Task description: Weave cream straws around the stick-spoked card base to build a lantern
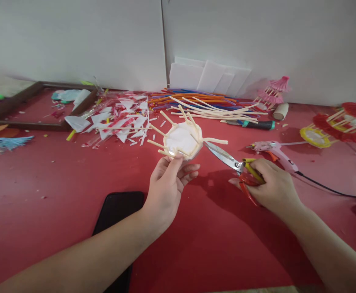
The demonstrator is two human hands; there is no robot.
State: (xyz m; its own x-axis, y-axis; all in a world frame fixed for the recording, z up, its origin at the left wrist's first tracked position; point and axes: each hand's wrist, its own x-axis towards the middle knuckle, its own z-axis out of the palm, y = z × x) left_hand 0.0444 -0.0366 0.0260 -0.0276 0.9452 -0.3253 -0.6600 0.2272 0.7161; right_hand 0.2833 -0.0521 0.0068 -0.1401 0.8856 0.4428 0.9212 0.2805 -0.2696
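My left hand (pixel 172 181) pinches the near edge of a small white many-sided craft base (pixel 182 139), lifted above the red table. Cream sticks stand out around its rim, and a loose cream pipe cleaner end (pixel 216 141) juts to the right. In my right hand (pixel 271 183) is a pair of scissors (pixel 226 158) with red and yellow handles. The blades look nearly closed, and their tip is beside the base's right edge, close under the pipe cleaner end. Whether the tip touches it I cannot tell.
A pink glue gun (pixel 275 150) with a black cord lies at right, near a red and yellow stick model (pixel 315 136). Behind are cream pipe cleaners (pixel 211 109), a green-black cutter (pixel 257 124) and white sheets (pixel 207 77). Scraps (pixel 120 118) lie back left; a black phone (pixel 117 209) is front left.
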